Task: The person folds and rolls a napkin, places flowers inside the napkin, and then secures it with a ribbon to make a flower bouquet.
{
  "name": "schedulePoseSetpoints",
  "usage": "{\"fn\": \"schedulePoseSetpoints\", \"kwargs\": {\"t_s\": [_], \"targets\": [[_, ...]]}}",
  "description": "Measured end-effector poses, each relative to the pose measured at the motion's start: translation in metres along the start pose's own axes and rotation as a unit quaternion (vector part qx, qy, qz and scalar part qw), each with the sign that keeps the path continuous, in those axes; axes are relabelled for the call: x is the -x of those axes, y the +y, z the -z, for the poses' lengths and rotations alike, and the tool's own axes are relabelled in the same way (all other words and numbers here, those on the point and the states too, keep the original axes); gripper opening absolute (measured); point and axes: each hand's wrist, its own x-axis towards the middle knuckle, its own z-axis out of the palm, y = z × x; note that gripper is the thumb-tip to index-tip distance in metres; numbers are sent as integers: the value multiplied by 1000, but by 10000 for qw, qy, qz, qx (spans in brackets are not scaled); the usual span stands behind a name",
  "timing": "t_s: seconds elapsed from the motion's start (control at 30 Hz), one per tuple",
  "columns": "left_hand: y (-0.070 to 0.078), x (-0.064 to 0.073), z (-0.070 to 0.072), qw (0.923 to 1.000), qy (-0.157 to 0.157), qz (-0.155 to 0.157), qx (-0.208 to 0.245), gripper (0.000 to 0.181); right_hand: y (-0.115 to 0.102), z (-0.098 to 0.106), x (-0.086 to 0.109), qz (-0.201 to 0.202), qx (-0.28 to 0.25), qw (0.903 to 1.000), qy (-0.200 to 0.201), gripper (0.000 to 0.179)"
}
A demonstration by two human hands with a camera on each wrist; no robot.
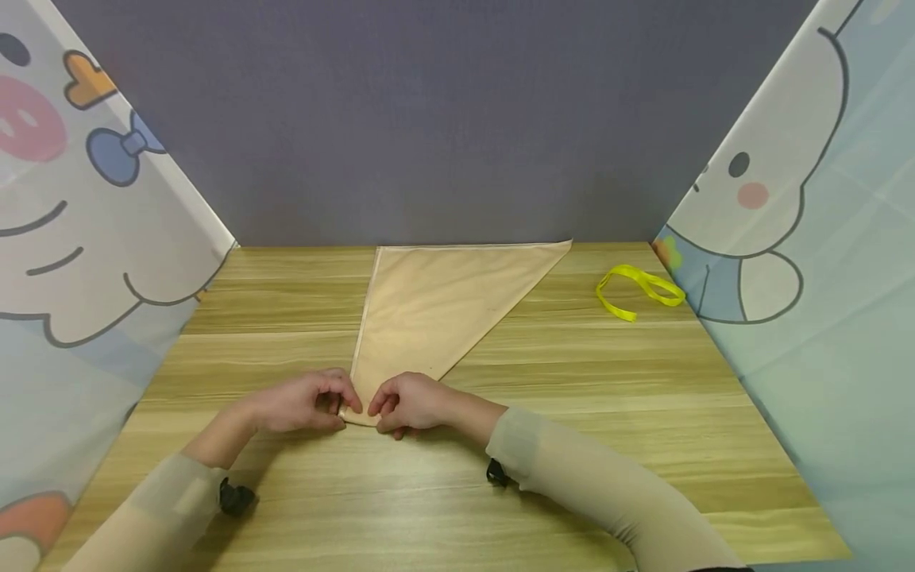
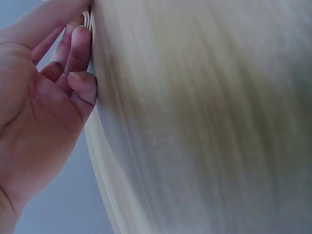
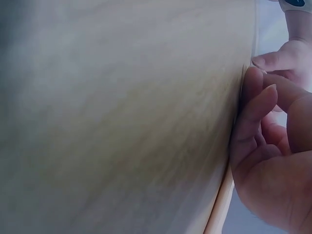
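Note:
A beige cloth point(image 1: 446, 306) lies flat on the wooden table, wide at the back and narrowing to a short blunt end near me. At the left corner of this end, my left hand point(image 1: 303, 403) pinches the cloth's edge between thumb and fingers. My right hand point(image 1: 418, 401) pinches the other corner, its fingertips close to the left ones. The left wrist view has the left hand point(image 2: 46, 107) with bent fingers low at the tabletop. In the right wrist view the right hand point(image 3: 273, 141) has curled fingers, and a strip of cloth point(image 3: 220, 207) shows below.
A looped yellow ribbon point(image 1: 639, 287) lies at the table's back right. Behind the wooden table point(image 1: 572, 413) stands a grey panel point(image 1: 429, 119). Cartoon-printed sheets hang at the left point(image 1: 93, 222) and at the right point(image 1: 843, 262).

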Motion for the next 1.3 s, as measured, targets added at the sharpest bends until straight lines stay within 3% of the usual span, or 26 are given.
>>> {"fn": "schedulePoseSetpoints", "kwargs": {"t_s": [0.2,0.53,0.6,0.9,1.07,1.3], "targets": [[-2,-3,2,9997,181,-151,-78,12,-1,-1,2,-42,-2,10000,60,15],[-6,-10,5,9961,285,622,556,13,1,0,3,86,524,9980,331,1],[-5,-12,4,9952,329,705,601,12,1,1,4,104,590,9976,358,5],[-1,-19,1,9937,540,933,320,9,3,4,5,349,335,9980,413,7],[1,-22,-1,9922,678,1037,121,8,4,6,4,250,255,9988,335,6],[3,-25,-7,9900,1014,976,59,9,4,7,4,356,816,9953,384,6]]}}
